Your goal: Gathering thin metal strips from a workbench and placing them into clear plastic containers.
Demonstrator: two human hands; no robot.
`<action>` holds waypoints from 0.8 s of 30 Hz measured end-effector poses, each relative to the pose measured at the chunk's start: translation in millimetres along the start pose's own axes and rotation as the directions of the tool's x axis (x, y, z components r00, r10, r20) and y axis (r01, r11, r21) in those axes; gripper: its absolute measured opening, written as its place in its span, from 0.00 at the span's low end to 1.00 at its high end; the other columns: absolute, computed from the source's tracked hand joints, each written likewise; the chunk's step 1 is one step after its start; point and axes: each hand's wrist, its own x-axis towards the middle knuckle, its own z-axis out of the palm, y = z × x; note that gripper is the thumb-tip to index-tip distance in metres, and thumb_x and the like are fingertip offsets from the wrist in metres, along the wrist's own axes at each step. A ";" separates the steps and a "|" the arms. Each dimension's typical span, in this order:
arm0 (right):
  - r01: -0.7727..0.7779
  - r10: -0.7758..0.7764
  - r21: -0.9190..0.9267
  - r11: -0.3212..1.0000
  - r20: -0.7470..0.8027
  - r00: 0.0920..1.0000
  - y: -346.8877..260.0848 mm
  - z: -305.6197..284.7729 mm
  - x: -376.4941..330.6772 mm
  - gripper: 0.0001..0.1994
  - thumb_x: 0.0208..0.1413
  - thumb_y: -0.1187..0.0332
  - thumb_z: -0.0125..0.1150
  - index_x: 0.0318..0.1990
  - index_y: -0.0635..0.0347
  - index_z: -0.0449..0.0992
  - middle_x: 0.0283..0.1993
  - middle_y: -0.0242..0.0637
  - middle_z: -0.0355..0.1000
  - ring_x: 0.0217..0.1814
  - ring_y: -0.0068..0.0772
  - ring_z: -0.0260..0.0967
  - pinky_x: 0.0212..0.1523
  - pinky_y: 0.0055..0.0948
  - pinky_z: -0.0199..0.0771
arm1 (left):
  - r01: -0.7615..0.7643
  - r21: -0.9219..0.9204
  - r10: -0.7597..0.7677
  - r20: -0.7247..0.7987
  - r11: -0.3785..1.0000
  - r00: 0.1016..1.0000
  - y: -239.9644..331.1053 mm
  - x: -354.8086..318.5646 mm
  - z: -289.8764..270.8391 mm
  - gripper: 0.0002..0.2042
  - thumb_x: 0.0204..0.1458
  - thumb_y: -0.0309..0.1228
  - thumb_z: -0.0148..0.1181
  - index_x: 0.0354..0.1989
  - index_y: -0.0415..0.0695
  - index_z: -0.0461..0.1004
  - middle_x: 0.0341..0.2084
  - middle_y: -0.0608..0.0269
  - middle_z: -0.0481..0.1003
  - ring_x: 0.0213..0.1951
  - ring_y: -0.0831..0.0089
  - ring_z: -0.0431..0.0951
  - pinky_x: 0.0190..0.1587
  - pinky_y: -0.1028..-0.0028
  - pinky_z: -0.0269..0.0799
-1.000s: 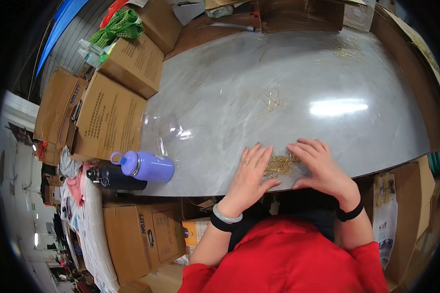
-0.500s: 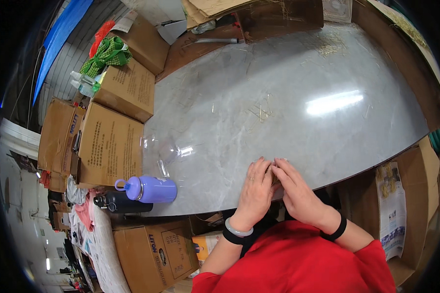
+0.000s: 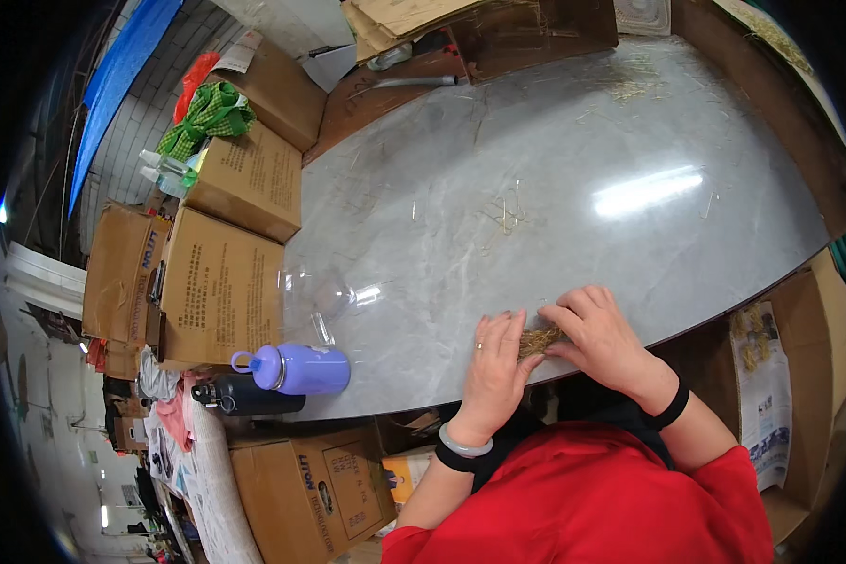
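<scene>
Between my hands at the table's near edge lies a bundle of thin gold-coloured wire pins (image 3: 539, 342). My left hand (image 3: 495, 371) closes on its left end, thumb on the near side and fingers beyond. My right hand (image 3: 600, 336) grips the right end with bent fingers and thumb. Both hands hide part of the bundle. Farther up the grey table (image 3: 442, 273), several loose U-shaped wire pins (image 3: 509, 218) lie scattered, with a denser patch of pins (image 3: 634, 89) at the far right.
On the left stand a purple bottle (image 3: 312, 369), a black bottle (image 3: 254, 395), a clear plastic container (image 3: 320, 289) and stacked cardboard boxes (image 3: 221, 282). Below the right edge is an open carton (image 3: 813, 367) holding printed paper (image 3: 766, 404) with pins on it. Cardboard walls border the far side.
My hands have moved apart from nearly touching, and the pin bundle now shows between them. My right hand has shifted right and away from me, its fingers now bent. The view has shifted slightly.
</scene>
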 end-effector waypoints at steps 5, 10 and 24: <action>0.094 -0.095 -0.083 0.992 -0.008 0.995 -0.8 -10.5 14.9 0.25 0.42 0.64 0.75 0.50 0.56 0.75 0.46 0.36 0.70 0.51 0.43 0.66 0.54 0.41 0.65 | -0.007 -0.018 0.007 -0.006 1.000 1.000 1.6 -0.4 -3.2 0.32 0.54 0.27 0.65 0.67 0.38 0.62 0.57 0.44 0.67 0.61 0.44 0.66 0.68 0.49 0.58; -0.019 0.034 -0.108 0.994 0.139 0.990 -8.5 -5.0 11.1 0.25 0.43 0.65 0.74 0.50 0.59 0.73 0.49 0.39 0.70 0.53 0.45 0.66 0.54 0.38 0.68 | -0.026 -0.052 0.028 0.029 0.998 0.999 -2.9 -0.5 -1.9 0.31 0.54 0.24 0.64 0.67 0.36 0.61 0.59 0.42 0.65 0.62 0.42 0.64 0.68 0.51 0.59; -0.099 0.091 0.282 0.954 0.041 0.995 -30.6 -6.1 -5.9 0.28 0.48 0.83 0.60 0.61 0.66 0.68 0.58 0.48 0.69 0.59 0.54 0.66 0.58 0.43 0.71 | -0.071 -0.001 0.071 0.048 0.997 0.996 -0.8 0.1 -5.7 0.37 0.53 0.29 0.67 0.69 0.35 0.56 0.61 0.41 0.63 0.65 0.43 0.62 0.69 0.51 0.58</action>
